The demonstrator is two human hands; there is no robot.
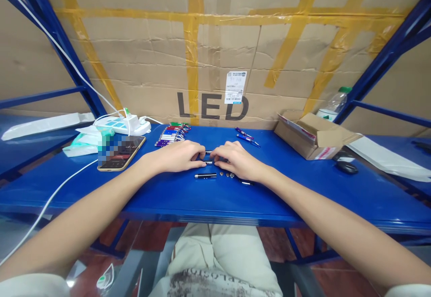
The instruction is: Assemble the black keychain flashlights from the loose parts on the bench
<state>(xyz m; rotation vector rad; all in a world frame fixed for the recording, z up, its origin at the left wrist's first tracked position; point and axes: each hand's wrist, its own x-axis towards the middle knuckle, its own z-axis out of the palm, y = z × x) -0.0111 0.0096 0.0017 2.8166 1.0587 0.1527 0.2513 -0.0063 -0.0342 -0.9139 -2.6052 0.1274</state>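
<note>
My left hand [183, 155] and my right hand [235, 160] rest close together on the blue table [188, 198], fingers curled around small dark cylindrical parts [208, 152] held between them. Just in front of the hands lies a small black pen-like flashlight [205, 176]. Three small round button cells [227, 175] sit beside it, close to my right hand. Another dark part [247, 183] pokes out from under my right wrist.
A row of coloured keychain flashlights [171, 134] lies behind my left hand, and two purple ones [245, 136] behind my right. A phone [121, 152], tissue pack [84, 142] and power strip [123, 124] stand left. An open cardboard box [313, 139], bottle [335, 104] and mouse [346, 167] stand right.
</note>
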